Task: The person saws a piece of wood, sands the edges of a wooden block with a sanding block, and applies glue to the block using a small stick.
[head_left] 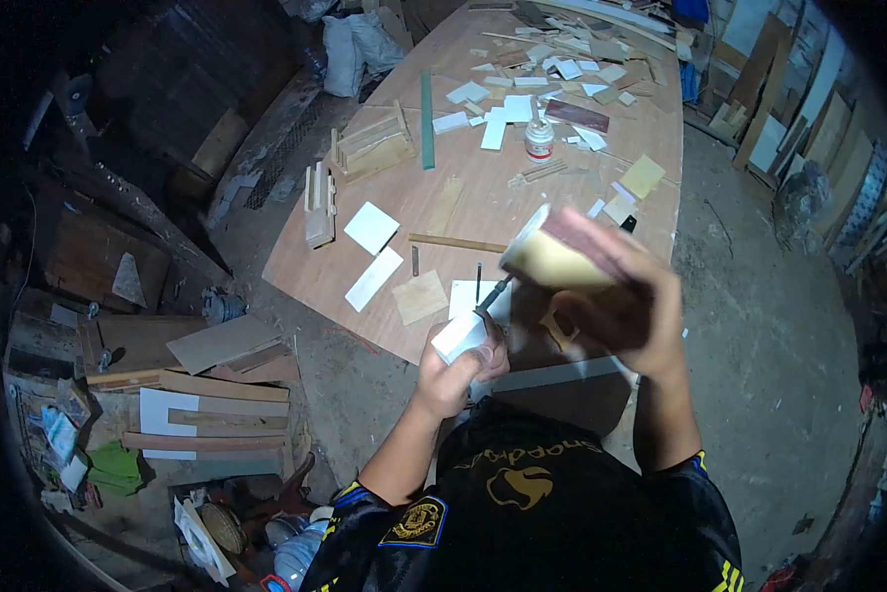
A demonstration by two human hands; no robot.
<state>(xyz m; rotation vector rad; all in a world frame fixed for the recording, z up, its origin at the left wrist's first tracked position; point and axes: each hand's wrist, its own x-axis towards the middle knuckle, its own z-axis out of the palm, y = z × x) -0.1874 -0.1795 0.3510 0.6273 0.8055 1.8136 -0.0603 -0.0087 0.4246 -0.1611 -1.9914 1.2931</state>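
My left hand [455,373] is closed around a small white piece [459,336], in front of my body near the table's front edge. A thin dark rod [496,294] slants up from the piece toward a bulky cream and dark red object [567,252]. That object is blurred, and what it is cannot be made out. My right hand [646,306] grips it from the right side, partly smeared by motion. Below it is a small yellowish part [562,328]. A white sheet [498,299] lies on the table behind the left hand.
On the wooden table [305,261] are white and tan panels [372,228], small slotted wooden frames [376,148], a green strip [426,118], a white glue jar [539,141] and several scattered offcuts. Boards [216,419] lie at the left; more lean at the right.
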